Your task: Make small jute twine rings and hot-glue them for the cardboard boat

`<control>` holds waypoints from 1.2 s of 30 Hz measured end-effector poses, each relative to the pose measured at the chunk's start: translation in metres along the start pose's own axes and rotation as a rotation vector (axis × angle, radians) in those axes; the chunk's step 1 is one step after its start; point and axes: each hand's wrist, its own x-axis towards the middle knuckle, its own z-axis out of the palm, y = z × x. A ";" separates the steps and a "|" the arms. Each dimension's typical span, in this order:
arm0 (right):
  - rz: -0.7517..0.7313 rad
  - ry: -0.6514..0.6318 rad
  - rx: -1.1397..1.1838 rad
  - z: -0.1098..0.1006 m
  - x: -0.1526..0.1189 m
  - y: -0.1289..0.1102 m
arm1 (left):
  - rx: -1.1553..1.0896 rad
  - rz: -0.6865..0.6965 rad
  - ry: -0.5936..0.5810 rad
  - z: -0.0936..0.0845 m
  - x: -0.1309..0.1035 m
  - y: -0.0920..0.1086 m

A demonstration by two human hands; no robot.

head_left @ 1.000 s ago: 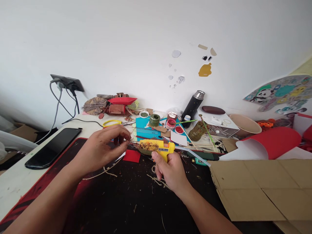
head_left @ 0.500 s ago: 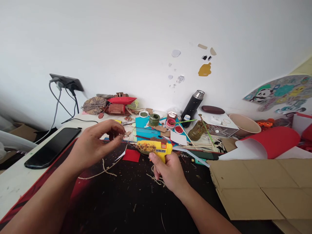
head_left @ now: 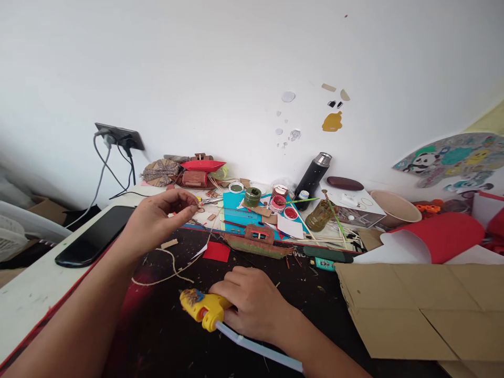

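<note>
My left hand [head_left: 159, 218] is raised over the far left of the black mat [head_left: 165, 336], thumb and fingers pinched on a small brown piece [head_left: 200, 209], too small to name. My right hand [head_left: 252, 299] grips the handle of a yellow hot glue gun [head_left: 205, 307] low over the mat. Its stained nozzle end points left, and a long translucent glue stick [head_left: 260, 349] sticks out of its back. Beyond the right hand stands a small brown and green model boat [head_left: 258, 244]. Loose twine [head_left: 173, 268] and a red square [head_left: 217, 251] lie between the hands.
Paint jars [head_left: 252, 197], blue sheets [head_left: 232, 202] and a glass jar with a brush [head_left: 317, 215] crowd the back. A black flask [head_left: 313, 176] leans there. Cardboard [head_left: 417, 310] covers the right side; a phone [head_left: 92, 236] lies at left.
My right hand has brought the glue gun down and nearer, turning it so the glue stick points toward me. The model boat behind it now shows. My left hand stays pinched in nearly the same place.
</note>
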 end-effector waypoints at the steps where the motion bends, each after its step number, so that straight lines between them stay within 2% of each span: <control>1: 0.011 -0.031 -0.010 -0.002 0.001 -0.001 | 0.006 0.003 -0.007 0.001 0.000 0.000; 12: 0.061 -0.202 0.118 -0.016 -0.002 -0.004 | 0.074 0.037 -0.105 0.011 -0.003 0.002; 19: 0.044 -0.194 0.245 -0.029 -0.007 0.001 | 0.030 -0.025 -0.194 0.016 -0.004 0.008; 21: 0.039 -0.137 0.324 -0.029 -0.008 0.002 | -0.011 -0.049 -0.234 0.018 -0.005 0.010; 23: 0.078 -0.028 0.390 -0.028 -0.008 0.002 | -0.067 -0.068 -0.269 0.021 -0.007 0.011; 28: 0.241 0.369 0.468 -0.028 -0.006 0.004 | -0.172 -0.109 -0.339 0.029 -0.015 0.020; 30: 0.292 0.491 0.499 -0.029 -0.005 0.005 | -0.192 -0.127 -0.372 0.033 -0.018 0.023; 33: 0.359 0.599 0.557 -0.031 -0.005 0.006 | -0.185 -0.122 -0.442 0.037 -0.022 0.026; 36: 0.401 0.632 0.600 -0.032 -0.005 0.007 | -0.148 -0.103 -0.486 0.041 -0.025 0.025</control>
